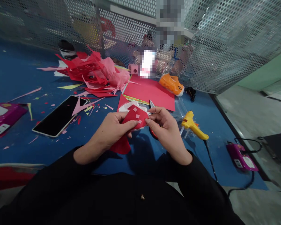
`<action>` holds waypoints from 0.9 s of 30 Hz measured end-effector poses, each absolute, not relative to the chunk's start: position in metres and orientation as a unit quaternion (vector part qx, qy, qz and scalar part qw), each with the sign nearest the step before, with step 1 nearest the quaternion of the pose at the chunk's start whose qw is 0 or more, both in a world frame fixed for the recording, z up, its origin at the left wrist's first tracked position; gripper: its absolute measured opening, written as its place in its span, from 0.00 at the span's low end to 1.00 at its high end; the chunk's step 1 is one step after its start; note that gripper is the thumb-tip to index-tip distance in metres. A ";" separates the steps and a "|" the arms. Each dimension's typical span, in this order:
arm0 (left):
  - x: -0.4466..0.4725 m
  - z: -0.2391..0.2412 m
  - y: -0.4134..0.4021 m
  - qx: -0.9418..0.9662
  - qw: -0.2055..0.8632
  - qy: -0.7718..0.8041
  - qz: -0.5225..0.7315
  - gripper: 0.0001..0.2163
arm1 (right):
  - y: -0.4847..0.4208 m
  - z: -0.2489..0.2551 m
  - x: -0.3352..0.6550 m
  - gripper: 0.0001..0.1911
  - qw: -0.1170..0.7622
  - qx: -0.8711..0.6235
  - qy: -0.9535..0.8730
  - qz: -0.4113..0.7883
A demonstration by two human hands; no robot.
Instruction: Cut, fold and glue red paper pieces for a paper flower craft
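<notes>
A red paper piece (131, 116) with small pink squares on it is held up in front of me, with white paper edges showing behind. My left hand (114, 128) grips its left side, thumb across the front. At its right edge my right hand (162, 125) pinches the paper between thumb and fingers. Under the left hand a red rounded piece (121, 146) hangs or lies; which one I cannot tell. Scissors (153, 132) with red handles lie just behind the right hand, partly hidden by it. A stack of coloured paper (152, 90), red on top, lies beyond.
A yellow glue gun (192, 124) lies to the right on clear plastic. Scraps of red and pink paper (93, 70) heap at the back left, near a phone (61, 116). An orange bag (171, 83) and purple power strips (242, 157) (10, 117) are around. Perforated metal (224, 47) stands behind.
</notes>
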State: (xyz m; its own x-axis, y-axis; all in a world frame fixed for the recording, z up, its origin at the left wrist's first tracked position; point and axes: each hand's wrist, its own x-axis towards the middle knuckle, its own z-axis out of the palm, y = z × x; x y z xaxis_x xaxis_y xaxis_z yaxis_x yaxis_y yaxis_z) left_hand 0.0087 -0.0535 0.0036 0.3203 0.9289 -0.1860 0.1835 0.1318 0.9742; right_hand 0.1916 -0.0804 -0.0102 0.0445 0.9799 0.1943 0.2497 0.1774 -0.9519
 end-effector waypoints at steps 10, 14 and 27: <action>0.008 -0.005 -0.052 0.584 0.560 0.486 0.331 0.16 | -0.086 -0.010 0.184 0.12 0.489 -0.525 -0.596 0.361; 0.010 -0.003 -0.053 0.583 0.559 0.486 0.335 0.13 | -0.087 -0.011 0.184 0.13 0.493 -0.516 -0.598 0.364; 0.005 0.000 -0.055 0.506 0.653 0.458 0.327 0.13 | -0.086 -0.009 0.187 0.09 0.541 -0.534 -0.600 0.249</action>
